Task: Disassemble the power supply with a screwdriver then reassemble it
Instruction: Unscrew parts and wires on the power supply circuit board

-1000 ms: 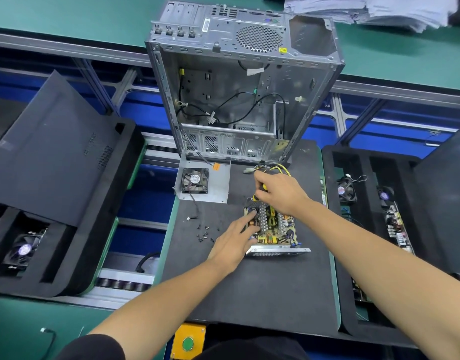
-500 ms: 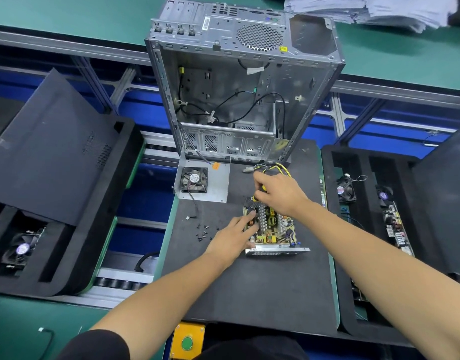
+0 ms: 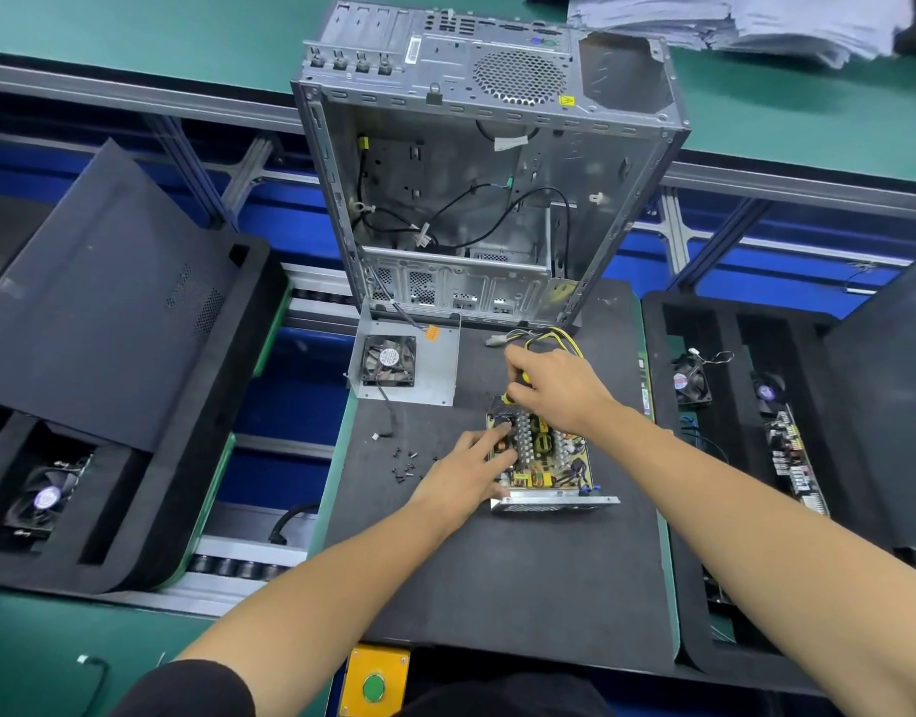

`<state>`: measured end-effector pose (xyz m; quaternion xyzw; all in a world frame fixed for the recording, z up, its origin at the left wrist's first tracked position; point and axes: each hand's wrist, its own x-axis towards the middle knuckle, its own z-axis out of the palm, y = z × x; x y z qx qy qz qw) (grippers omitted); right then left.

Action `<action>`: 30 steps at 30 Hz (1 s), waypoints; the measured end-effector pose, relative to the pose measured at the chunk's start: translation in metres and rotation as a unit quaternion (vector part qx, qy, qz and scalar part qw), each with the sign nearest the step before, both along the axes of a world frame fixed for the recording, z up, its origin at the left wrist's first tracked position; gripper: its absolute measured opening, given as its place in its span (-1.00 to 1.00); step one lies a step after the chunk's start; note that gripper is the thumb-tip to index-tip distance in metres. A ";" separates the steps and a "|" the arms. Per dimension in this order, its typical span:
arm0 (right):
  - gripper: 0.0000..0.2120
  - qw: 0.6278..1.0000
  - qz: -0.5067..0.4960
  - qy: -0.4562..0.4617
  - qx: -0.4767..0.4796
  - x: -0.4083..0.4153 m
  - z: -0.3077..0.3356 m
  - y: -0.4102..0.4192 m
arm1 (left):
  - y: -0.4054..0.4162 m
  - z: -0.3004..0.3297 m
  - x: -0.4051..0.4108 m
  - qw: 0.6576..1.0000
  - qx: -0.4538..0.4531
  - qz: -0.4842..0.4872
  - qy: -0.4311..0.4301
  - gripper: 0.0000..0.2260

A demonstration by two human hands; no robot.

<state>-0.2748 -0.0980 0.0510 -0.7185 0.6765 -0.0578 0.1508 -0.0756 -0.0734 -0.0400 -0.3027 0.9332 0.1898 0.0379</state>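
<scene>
a: in the head view, where does the power supply sit?

b: on the black mat of the desk, just in front of the open computer case, which stands upright behind it. its cover is off, so the circuit board faces up where both hands can reach it.

a: and the hands?

b: the right hand is curled round the yellow-and-black screwdriver at the far edge of the power supply, the tool pointing down into the unit. probably it is working a board screw there, though the tip is hidden. the left hand lies on the near-left side of the power supply, fingers fairly straight, one fingertip touching the board. that looks like bracing, so the unit does not twist under the driver.

a: what else is near the power supply?

b: a cluster of small black screws lies loose on the mat just left of it, kept close for refitting, most likely. the fan plate, grey metal with a black fan, lies flat to its far left, against the foot of the case. a yellow wire bundle curls on the mat just beyond the power supply, next to the right hand.

a: stage?

b: judging by the bare board and loose screws, the disassembly looks partly done.
</scene>
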 end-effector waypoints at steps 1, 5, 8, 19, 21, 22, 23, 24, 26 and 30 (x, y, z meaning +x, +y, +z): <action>-0.84 1.000 -0.002 0.000 -0.002 0.000 0.000 0.000 | 0.001 -0.001 0.000 1.000 -0.002 0.001 -0.001 -0.57; -0.84 1.000 -0.003 0.000 -0.003 0.000 0.000 0.000 | 0.003 -0.004 0.001 1.000 -0.009 0.003 0.001 -0.57; -0.84 1.000 -0.003 -0.001 -0.004 -0.001 0.000 0.001 | 0.003 -0.006 0.001 1.000 -0.014 0.002 0.004 -0.56; -0.87 1.000 0.019 0.006 -0.008 -0.001 0.000 -0.001 | 0.004 -0.009 0.002 1.000 -0.022 0.002 0.015 -0.57; -0.87 1.000 0.025 0.010 -0.007 0.000 -0.001 -0.002 | 0.004 -0.008 0.003 1.000 -0.021 0.001 0.012 -0.57; -0.88 1.000 0.027 0.012 -0.007 0.001 -0.002 -0.002 | 0.004 -0.007 0.003 1.000 -0.020 0.001 0.010 -0.57; -0.88 0.999 0.030 0.015 -0.007 0.001 -0.003 -0.002 | 0.004 -0.006 0.002 1.000 -0.020 0.001 0.010 -0.57; -0.87 0.999 0.032 0.019 -0.008 0.001 -0.003 -0.001 | 0.005 -0.006 0.002 1.000 -0.020 0.002 0.010 -0.57; -0.87 0.999 0.034 0.022 -0.009 0.002 -0.005 -0.001 | 0.005 -0.005 0.002 1.000 -0.020 0.003 0.010 -0.57; -0.87 0.999 0.037 0.025 -0.002 0.003 -0.005 -0.001 | 0.005 -0.006 0.002 1.000 -0.016 0.005 0.010 -0.56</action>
